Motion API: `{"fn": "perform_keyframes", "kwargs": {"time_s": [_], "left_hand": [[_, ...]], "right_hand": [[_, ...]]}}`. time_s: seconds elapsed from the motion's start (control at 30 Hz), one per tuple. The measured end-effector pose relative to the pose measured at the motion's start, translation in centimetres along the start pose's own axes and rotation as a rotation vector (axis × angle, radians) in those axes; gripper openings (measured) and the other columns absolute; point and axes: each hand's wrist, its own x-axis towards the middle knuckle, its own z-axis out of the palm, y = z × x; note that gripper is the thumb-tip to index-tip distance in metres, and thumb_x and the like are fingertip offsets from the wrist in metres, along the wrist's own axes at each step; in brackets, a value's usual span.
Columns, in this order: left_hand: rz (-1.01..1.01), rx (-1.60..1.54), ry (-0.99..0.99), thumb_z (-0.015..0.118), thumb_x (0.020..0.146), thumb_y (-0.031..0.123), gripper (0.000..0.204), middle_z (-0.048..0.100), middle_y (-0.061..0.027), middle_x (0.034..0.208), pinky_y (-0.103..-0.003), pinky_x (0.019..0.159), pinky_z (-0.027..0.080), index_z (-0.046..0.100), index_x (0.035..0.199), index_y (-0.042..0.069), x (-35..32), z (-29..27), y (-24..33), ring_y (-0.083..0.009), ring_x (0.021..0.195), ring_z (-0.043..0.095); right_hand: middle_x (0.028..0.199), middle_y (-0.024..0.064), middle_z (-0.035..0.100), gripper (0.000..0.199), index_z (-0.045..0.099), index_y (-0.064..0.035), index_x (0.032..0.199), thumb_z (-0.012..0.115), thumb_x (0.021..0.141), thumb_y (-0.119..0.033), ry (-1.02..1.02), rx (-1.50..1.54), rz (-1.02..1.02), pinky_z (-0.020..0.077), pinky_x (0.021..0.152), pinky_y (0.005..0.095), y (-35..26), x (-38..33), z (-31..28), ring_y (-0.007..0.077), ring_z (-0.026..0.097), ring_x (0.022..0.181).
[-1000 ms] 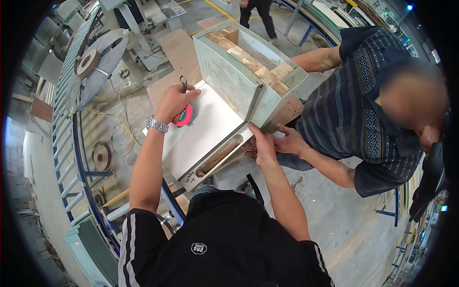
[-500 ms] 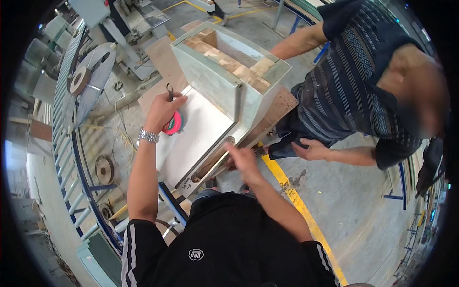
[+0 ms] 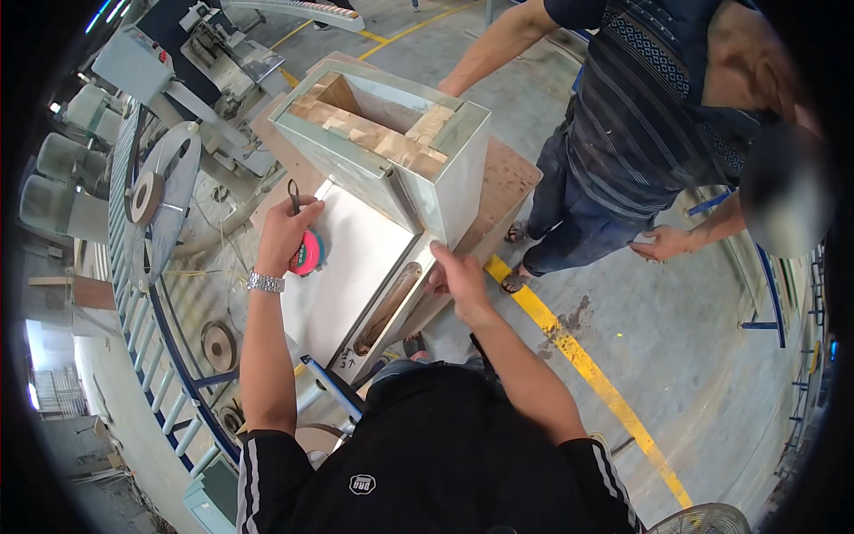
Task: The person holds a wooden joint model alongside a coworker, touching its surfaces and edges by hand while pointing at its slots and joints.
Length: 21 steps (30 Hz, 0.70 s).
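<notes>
Head view showed the left hand clamped on a red tape at the left side of the white panel. The right hand gripped the panel's right edge, thumb on top. An open-topped box stood at the panel's far end, a co-worker's arm reaching it.

Hands: two, namely one left hand and one right hand. Tape measure: one, at the left fingers. Wristwatch: one, behind the left fingers. White slab: one, between the left and right fingers. Edge slot: one, just beside the right fingers. Hollow box: one, beyond the right fingers. Co-worker: one, well right of the right fingers. Large disc: one, well left of the left fingers.
</notes>
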Motion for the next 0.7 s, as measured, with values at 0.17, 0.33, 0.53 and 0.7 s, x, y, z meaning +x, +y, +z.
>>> {"fn": "perform_keyframes", "kwargs": {"time_s": [0.17, 0.33, 0.53, 0.7], "left_hand": [[-0.002, -0.001, 0.018, 0.078, 0.096, 0.027, 0.031, 0.065, 0.0012, 0.080, -0.027, 0.062, 0.048, 0.078, 0.112, 0.001, -0.1, -0.3, -0.5, -0.0072, 0.068, 0.058], [-0.020, -0.004, 0.005, 0.078, 0.095, 0.031, 0.038, 0.068, -0.0027, 0.086, -0.028, 0.066, 0.050, 0.076, 0.114, -0.001, -0.3, -0.2, 0.2, -0.0107, 0.072, 0.062], [-0.016, -0.008, 0.021, 0.078, 0.096, 0.027, 0.031, 0.066, 0.0013, 0.082, -0.026, 0.065, 0.049, 0.079, 0.113, 0.002, -0.3, 0.0, -0.2, -0.0073, 0.071, 0.059], [-0.018, -0.010, 0.007, 0.078, 0.095, 0.029, 0.035, 0.068, -0.0011, 0.085, -0.028, 0.067, 0.051, 0.078, 0.114, 0.000, -0.4, 0.0, 0.2, -0.0097, 0.073, 0.061]], "right_hand": [[0.066, 0.0081, 0.071, 0.053, 0.073, -0.0011, 0.070, 0.071, 0.099, -0.046, -0.137, -0.073, -0.013, 0.0492, 0.055, 0.0304, 4.8, -5.0, 3.7, 0.0156, 0.066, 0.058], [0.066, 0.0087, 0.071, 0.056, 0.073, -0.0001, 0.071, 0.071, 0.100, -0.048, -0.144, -0.130, -0.061, 0.0493, 0.058, 0.0309, 4.4, -3.7, 2.1, 0.0152, 0.066, 0.061], [0.070, 0.0095, 0.073, 0.049, 0.075, -0.0004, 0.074, 0.069, 0.101, -0.041, -0.006, -0.033, -0.075, 0.0502, 0.062, 0.0310, 0.2, -0.9, 0.1, 0.0159, 0.068, 0.064], [0.070, 0.0090, 0.073, 0.047, 0.075, -0.0003, 0.075, 0.069, 0.101, -0.040, -0.111, -0.139, -0.112, 0.0501, 0.060, 0.0307, 3.8, -3.4, 1.6, 0.0152, 0.066, 0.063]]}}
